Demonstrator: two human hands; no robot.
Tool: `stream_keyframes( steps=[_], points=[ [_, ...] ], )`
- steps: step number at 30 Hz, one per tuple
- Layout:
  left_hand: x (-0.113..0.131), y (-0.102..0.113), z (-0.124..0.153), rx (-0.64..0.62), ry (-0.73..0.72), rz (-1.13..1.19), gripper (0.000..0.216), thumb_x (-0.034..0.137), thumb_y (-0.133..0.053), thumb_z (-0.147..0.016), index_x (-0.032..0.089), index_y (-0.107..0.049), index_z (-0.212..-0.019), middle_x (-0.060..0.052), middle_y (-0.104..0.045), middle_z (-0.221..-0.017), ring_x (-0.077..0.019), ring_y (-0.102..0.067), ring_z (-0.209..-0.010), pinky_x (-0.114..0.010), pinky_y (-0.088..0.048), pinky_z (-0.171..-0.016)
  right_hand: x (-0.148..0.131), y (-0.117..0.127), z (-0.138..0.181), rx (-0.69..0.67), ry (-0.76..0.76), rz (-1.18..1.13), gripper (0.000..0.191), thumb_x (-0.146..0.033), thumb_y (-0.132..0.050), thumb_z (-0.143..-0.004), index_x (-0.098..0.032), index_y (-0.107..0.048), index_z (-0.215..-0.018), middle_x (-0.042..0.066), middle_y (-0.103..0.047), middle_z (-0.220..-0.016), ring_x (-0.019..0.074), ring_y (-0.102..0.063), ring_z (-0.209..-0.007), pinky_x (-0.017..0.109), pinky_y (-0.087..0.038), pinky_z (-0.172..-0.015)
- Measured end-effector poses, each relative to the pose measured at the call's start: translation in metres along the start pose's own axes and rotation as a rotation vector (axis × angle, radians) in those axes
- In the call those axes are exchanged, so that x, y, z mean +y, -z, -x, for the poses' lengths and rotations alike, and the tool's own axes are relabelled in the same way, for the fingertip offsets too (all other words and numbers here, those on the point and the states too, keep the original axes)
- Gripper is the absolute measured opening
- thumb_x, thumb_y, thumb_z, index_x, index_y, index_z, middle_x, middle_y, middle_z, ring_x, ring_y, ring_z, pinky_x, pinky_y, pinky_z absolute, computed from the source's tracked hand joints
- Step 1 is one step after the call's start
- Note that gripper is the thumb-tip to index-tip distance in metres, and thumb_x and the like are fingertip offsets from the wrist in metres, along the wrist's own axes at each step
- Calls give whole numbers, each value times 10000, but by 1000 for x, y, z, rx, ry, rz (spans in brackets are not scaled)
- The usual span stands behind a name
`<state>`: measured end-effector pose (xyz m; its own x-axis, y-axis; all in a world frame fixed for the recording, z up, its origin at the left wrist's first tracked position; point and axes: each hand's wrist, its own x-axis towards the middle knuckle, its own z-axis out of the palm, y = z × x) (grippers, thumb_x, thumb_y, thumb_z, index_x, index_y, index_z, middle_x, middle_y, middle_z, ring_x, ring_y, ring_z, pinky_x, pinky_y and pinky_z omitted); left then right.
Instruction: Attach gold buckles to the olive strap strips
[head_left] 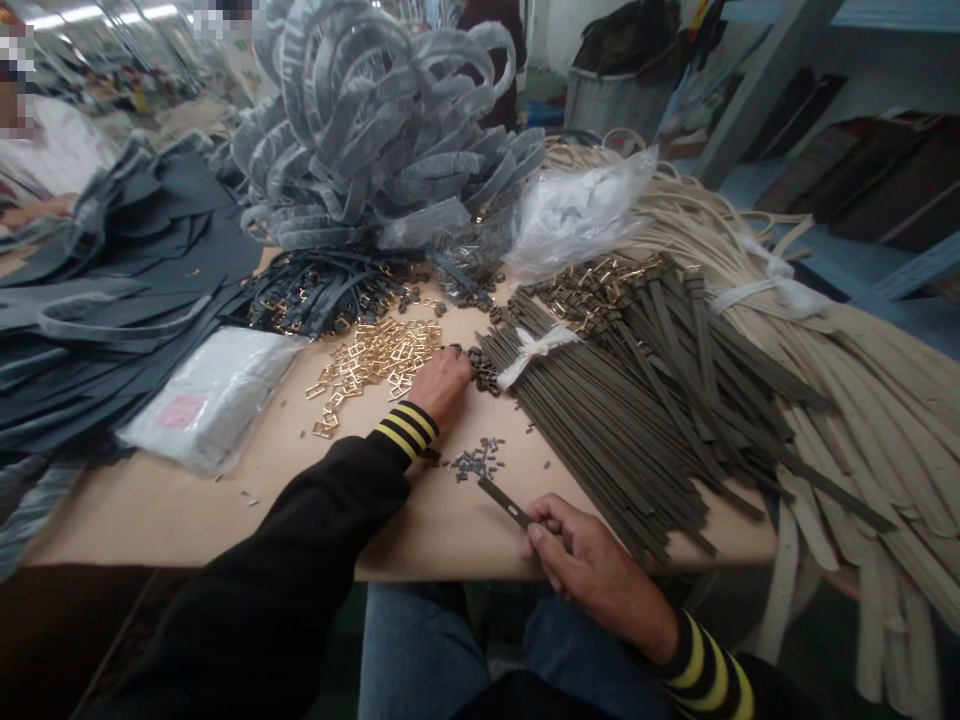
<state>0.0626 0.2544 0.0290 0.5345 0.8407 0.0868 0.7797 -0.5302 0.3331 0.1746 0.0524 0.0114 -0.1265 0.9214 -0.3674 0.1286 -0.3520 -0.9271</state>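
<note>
My right hand (pixel 589 560) pinches a short olive strap (pixel 510 507) with an oval slot near the thumb; its free end points up and left over the table. My left hand (pixel 442 382) reaches forward to a small heap of dark strap loops (pixel 487 375). Its fingers curl down at the heap's left edge, and the fingertips are hidden. Gold buckles (pixel 379 350) lie in a loose pile just left of that hand. Between my hands are scattered small dark metal pieces (pixel 476 460). A bundle of olive straps (pixel 592 430), tied with a white strip (pixel 540 350), lies to the right.
Grey plastic-wrapped straps (pixel 375 120) rise in a tall heap at the back. Dark blue straps with buckles (pixel 322 290) and a white plastic packet (pixel 214 395) lie left. Long beige straps (pixel 862 400) hang over the right edge. Another person's sleeve (pixel 56 150) shows far left.
</note>
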Motion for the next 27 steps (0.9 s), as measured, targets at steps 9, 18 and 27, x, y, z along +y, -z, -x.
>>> stream_keyframes(
  steps=[9,18,27],
  points=[
    [37,22,107,-236,411,1249,120,232,-606,-669,114,-592,-682,2,-569,-590,-71,-500,-502,-191,-415,-501,-10,16,19,12,104,157,126,-225,-401,-800,-149,-488,-750,-4,-526,-652,88,-454,-560,205,-358,-538],
    [69,-21,198,-302,865,1709,206,226,-714,-575,88,-596,-671,7,-601,-563,-40,-522,-488,-130,-444,-480,0,-2,39,-97,45,251,163,-259,-419,-791,-140,-517,-736,3,-539,-654,118,-487,-621,223,-370,-593],
    [82,-26,211,-258,798,1639,209,270,-682,-606,99,-590,-684,-4,-610,-591,-70,-534,-523,-177,-437,-518,6,-11,43,-19,25,331,150,-250,-448,-766,-143,-492,-670,-24,-472,-578,101,-432,-557,206,-337,-534]
  ],
)
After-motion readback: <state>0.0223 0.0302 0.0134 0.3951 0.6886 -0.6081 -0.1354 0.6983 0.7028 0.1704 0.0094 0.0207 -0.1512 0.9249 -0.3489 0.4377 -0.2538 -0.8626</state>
